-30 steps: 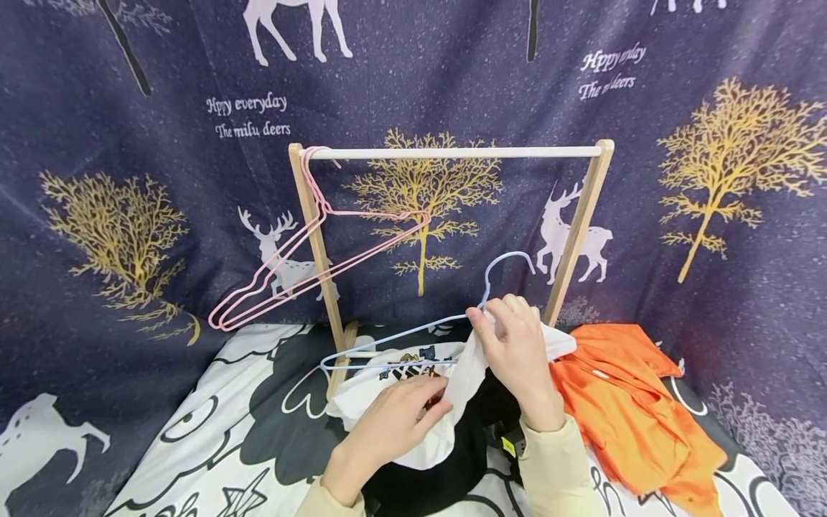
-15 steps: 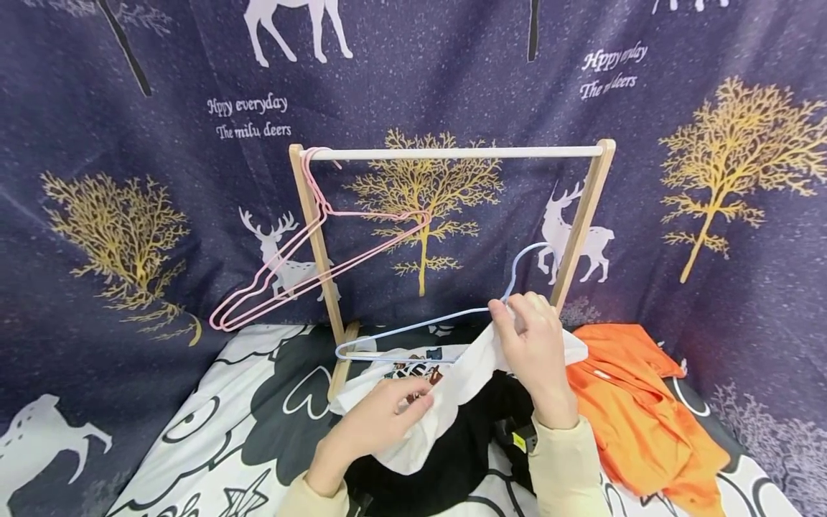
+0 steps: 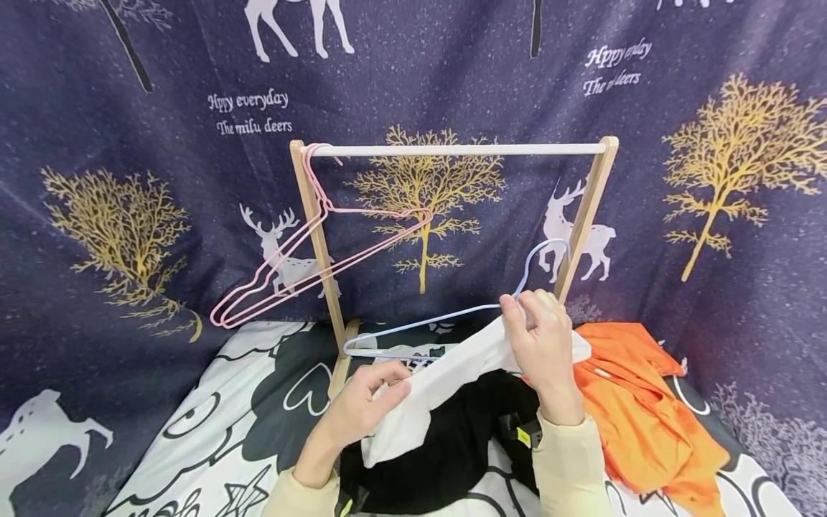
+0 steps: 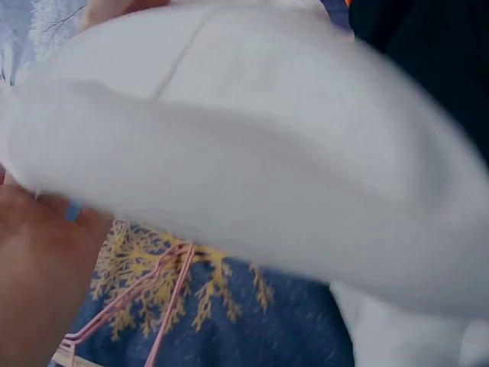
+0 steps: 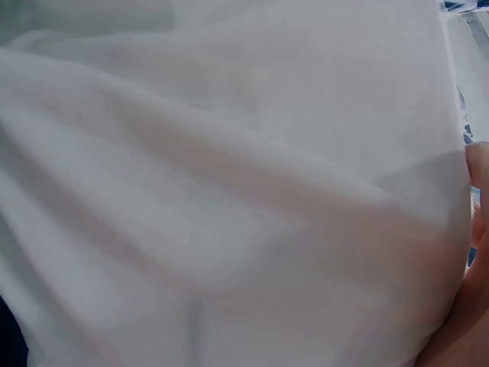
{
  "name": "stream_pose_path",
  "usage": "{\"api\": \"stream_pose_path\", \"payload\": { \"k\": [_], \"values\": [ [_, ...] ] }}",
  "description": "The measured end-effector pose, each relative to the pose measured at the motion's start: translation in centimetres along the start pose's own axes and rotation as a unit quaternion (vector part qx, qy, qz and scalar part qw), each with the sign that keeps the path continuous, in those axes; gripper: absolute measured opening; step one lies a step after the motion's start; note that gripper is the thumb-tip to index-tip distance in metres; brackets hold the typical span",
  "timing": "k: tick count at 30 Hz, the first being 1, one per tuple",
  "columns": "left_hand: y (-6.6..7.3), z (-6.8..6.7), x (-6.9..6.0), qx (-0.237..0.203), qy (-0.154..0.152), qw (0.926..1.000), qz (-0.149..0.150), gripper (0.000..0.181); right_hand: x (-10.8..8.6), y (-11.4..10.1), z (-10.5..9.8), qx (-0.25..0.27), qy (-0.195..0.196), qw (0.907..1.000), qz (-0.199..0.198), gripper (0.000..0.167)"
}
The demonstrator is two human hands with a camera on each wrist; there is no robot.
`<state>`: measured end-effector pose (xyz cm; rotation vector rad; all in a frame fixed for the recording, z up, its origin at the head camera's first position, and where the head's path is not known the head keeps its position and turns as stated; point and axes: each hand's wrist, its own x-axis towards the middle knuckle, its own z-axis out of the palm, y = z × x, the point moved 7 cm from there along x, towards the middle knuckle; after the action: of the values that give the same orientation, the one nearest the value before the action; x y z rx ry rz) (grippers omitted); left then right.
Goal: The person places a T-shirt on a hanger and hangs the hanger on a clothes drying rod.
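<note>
My right hand (image 3: 545,352) grips a light-blue clothes hanger (image 3: 426,318) just below its hook, together with the edge of a white printed T-shirt (image 3: 446,370). The hanger's left arm is outside the cloth; its right end is hidden behind the shirt and hand. My left hand (image 3: 368,402) pinches the shirt's edge lower left, thumb in front, so the cloth stretches between both hands. White fabric (image 4: 252,153) fills much of the left wrist view. The right wrist view shows mostly the shirt (image 5: 229,191), with finger parts at its right edge.
A wooden rack with a white rail (image 3: 459,150) stands behind. Pink hangers (image 3: 323,208) hang at its left end. An orange garment (image 3: 646,409) lies to the right, and black cloth (image 3: 439,459) lies under my hands on the patterned bedding (image 3: 258,431).
My right hand has moved right with the hanger and shirt. The left hand has shifted left and slightly up, drawing the shirt's edge into a straighter line and covering most of the print.
</note>
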<state>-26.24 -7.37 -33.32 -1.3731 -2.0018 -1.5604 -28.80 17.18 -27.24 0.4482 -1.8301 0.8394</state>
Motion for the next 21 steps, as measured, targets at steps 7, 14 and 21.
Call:
{"api": "stream_pose_path", "payload": {
  "k": [7, 14, 21],
  "values": [
    [-0.5, -2.2, -0.6, 0.096, 0.056, 0.9922, -0.056, 0.016, 0.1, 0.4, -0.2, -0.006, -0.014, 0.9999, 0.007, 0.038],
    [-0.1, -4.4, -1.0, 0.189, 0.113, 0.9743, -0.045, 0.010, 0.1, 0.5, -0.6, -0.016, -0.009, 0.9998, 0.002, 0.043],
    [1.4, -6.0, -1.3, 0.261, 0.175, 0.9493, 0.014, 0.022, 0.1, 0.6, -0.6, -0.016, -0.006, 0.9998, 0.010, 0.044]
  ]
}}
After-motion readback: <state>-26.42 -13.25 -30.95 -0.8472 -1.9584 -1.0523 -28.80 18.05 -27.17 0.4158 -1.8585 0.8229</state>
